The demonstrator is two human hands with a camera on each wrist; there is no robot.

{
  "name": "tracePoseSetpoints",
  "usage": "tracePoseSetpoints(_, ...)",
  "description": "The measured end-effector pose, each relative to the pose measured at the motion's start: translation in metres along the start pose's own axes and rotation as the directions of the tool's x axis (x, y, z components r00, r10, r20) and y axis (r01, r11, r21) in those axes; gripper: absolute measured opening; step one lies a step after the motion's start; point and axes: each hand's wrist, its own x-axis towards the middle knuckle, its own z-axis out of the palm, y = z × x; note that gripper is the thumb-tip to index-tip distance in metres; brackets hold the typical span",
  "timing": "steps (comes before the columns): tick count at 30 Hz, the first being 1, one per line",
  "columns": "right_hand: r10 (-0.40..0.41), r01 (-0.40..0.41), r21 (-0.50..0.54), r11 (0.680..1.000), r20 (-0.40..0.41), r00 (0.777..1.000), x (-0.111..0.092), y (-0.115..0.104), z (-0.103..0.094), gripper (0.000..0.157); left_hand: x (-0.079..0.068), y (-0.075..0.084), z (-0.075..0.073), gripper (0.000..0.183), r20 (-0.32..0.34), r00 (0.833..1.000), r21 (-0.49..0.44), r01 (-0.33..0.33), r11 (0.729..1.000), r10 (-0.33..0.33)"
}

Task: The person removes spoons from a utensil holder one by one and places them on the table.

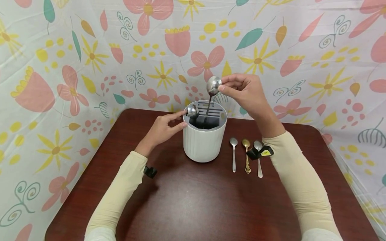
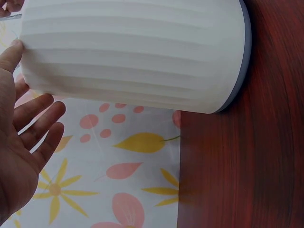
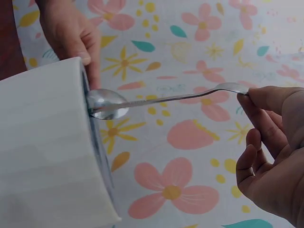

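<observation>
A spoon (image 1: 214, 85) is pinched at its bowl between the thumb and fingers of my right hand (image 1: 248, 93). Its handle (image 3: 166, 99) points down into the white ribbed utensil holder (image 1: 203, 145), and the handle's tip is hidden inside. Another spoon (image 1: 193, 110) stands in the holder, its bowl above the left part of the rim. My left hand (image 1: 169, 129) touches the holder's rim with thumb and forefinger, close to that second bowl. In the left wrist view, the other fingers (image 2: 45, 123) of this hand spread loosely beside the ribbed wall.
On the brown table (image 1: 187, 201), right of the holder, a silver spoon (image 1: 233, 142), a gold spoon (image 1: 246, 144) and another silver spoon (image 1: 258, 145) lie in a row. The right wrist's black strap (image 1: 254, 153) partly covers the last two. A floral cloth (image 1: 163, 43) hangs behind.
</observation>
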Motion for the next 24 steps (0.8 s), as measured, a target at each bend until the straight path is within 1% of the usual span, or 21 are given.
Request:
tracePoseSetpoints(4,-0.012,0.012,0.000,1.000,-0.003,1.000,0.002,-0.009,-0.005,0.013,0.000,-0.001,0.000,0.050,-0.007,1.000,-0.002,-0.013,1.000,0.013)
tracePoseSetpoints(10,-0.024,0.025,0.043,0.999,-0.024,0.999,0.003,-0.020,-0.014,0.011,0.000,-0.002,0.000,0.050,-0.004,1.000,-0.005,-0.014,1.000,0.014)
tracePoseSetpoints(14,-0.028,0.032,0.073,0.997,-0.054,0.998,0.004,-0.027,-0.021,0.013,0.000,-0.002,0.000,0.051,-0.009,1.000,-0.009,-0.011,1.000,0.011)
tracePoseSetpoints(20,-0.002,0.017,0.138,0.990,-0.106,0.994,0.003,-0.035,-0.030,0.018,0.000,-0.001,0.001,0.051,-0.009,1.000,-0.024,-0.015,1.000,0.014)
tracePoseSetpoints(24,-0.008,0.030,0.168,0.985,-0.127,0.992,0.003,-0.038,-0.037,0.020,0.000,-0.002,0.001,0.051,-0.008,1.000,-0.017,-0.014,1.000,0.014)
